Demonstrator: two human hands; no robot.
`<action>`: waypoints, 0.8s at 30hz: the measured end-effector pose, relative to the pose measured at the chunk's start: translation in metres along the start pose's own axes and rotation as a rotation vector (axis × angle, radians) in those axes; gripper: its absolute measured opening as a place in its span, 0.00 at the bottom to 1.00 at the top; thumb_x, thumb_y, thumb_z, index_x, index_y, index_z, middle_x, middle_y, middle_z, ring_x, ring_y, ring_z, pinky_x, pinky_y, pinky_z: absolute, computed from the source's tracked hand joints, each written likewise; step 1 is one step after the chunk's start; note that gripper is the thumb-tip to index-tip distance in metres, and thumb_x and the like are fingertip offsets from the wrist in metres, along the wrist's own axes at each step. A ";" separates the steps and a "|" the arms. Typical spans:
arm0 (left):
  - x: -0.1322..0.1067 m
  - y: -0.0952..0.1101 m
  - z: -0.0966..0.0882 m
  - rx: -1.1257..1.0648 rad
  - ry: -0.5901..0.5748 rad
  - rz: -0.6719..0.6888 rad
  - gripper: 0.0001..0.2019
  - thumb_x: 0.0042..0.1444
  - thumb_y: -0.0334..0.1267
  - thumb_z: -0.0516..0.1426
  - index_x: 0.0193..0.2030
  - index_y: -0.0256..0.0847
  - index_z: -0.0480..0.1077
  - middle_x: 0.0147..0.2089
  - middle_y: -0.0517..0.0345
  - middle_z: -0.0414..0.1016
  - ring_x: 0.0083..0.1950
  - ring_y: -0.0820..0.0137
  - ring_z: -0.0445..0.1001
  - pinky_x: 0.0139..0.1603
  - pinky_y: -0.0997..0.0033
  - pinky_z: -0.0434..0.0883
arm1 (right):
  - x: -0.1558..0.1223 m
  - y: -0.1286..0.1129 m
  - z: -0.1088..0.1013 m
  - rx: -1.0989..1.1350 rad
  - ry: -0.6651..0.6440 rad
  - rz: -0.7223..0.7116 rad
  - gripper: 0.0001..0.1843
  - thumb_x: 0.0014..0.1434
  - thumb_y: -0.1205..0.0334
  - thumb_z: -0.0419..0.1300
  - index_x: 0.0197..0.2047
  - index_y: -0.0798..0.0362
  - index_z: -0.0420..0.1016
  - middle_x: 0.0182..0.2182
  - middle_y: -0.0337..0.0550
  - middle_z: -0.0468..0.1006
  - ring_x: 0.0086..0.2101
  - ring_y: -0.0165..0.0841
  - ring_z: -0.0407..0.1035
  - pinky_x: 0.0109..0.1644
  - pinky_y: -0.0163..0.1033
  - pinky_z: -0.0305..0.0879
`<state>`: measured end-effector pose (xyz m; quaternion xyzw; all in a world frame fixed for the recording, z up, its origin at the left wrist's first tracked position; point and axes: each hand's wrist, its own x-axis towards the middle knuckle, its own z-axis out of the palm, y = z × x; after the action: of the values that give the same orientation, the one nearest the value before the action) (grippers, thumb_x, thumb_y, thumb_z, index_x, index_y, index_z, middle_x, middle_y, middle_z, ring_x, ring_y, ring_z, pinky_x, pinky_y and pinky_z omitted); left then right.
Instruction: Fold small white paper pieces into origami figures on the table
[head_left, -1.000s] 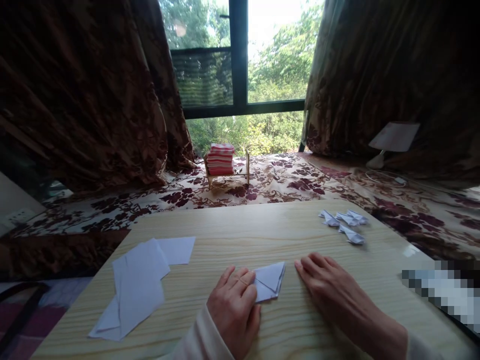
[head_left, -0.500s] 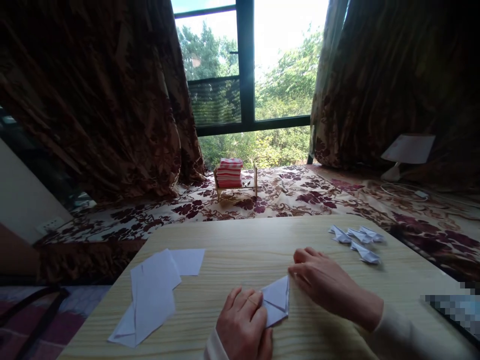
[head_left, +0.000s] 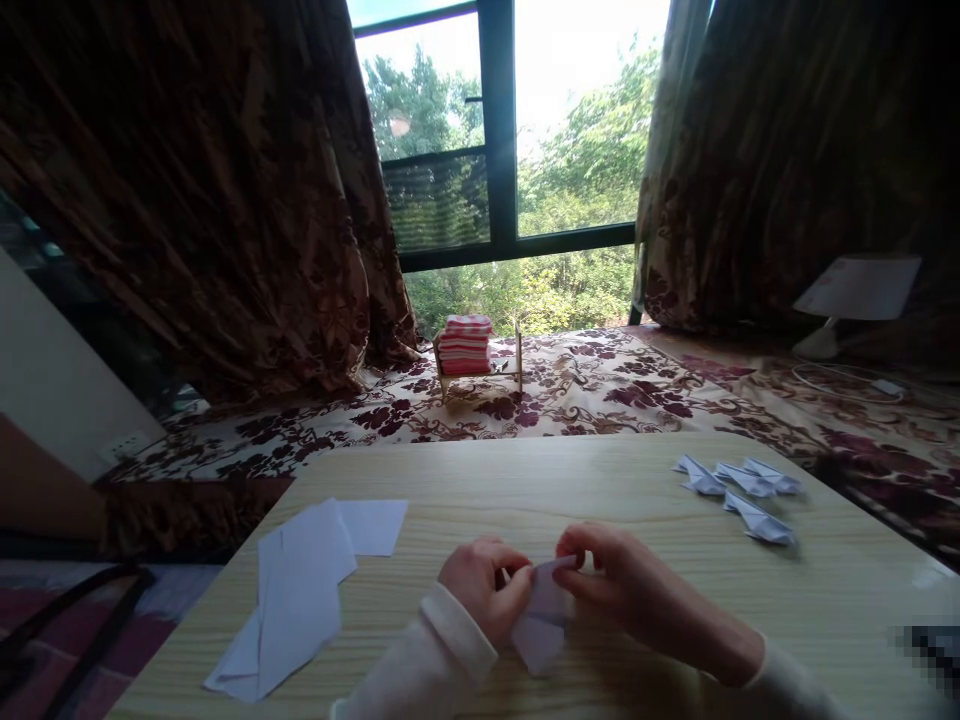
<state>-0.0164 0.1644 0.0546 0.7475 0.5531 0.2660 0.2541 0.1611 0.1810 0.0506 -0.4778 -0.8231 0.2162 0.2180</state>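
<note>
A partly folded sheet of white paper [head_left: 541,622] is held between my two hands at the near middle of the table, its upper edge raised. My left hand [head_left: 486,585] pinches its upper left side between thumb and fingers. On the other side, my right hand [head_left: 607,570] grips the upper right corner the same way. Loose white paper sheets [head_left: 300,590] lie overlapping to the left of my hands. Several small folded paper pieces [head_left: 757,515] sit grouped at the far right of the table.
The pale wooden table [head_left: 450,480] has rounded far corners. Beyond it, a small rack with folded red-and-white cloths [head_left: 465,345] stands on a floral cover. A white lamp [head_left: 859,290] stands back right. A dark, pixelated object [head_left: 934,650] lies at the right edge.
The paper has gone from lying under my left hand to being raised and held by both hands. My right hand has come in to its corner. The view has shifted slightly.
</note>
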 end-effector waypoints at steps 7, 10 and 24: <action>0.002 -0.007 -0.005 -0.424 -0.014 -0.186 0.10 0.44 0.35 0.54 0.19 0.33 0.74 0.20 0.60 0.65 0.25 0.73 0.63 0.25 0.74 0.57 | 0.002 -0.006 0.012 0.300 0.239 -0.038 0.05 0.53 0.64 0.56 0.27 0.53 0.69 0.24 0.36 0.72 0.26 0.28 0.64 0.30 0.33 0.62; 0.000 -0.006 -0.007 -0.489 0.019 -0.224 0.10 0.43 0.35 0.55 0.15 0.34 0.70 0.18 0.62 0.61 0.24 0.74 0.60 0.24 0.74 0.55 | 0.002 -0.012 0.019 0.353 0.333 -0.119 0.04 0.55 0.66 0.56 0.29 0.52 0.70 0.26 0.38 0.73 0.27 0.29 0.65 0.30 0.33 0.63; 0.001 -0.009 0.003 -0.765 0.066 -0.436 0.16 0.42 0.46 0.55 0.17 0.33 0.71 0.14 0.62 0.62 0.15 0.76 0.59 0.13 0.76 0.57 | -0.006 -0.034 0.030 0.000 0.488 -0.385 0.08 0.59 0.69 0.53 0.36 0.51 0.73 0.29 0.43 0.73 0.31 0.33 0.65 0.31 0.37 0.63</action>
<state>-0.0209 0.1671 0.0462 0.4567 0.5675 0.4155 0.5448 0.1229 0.1562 0.0450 -0.3508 -0.8219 0.0497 0.4460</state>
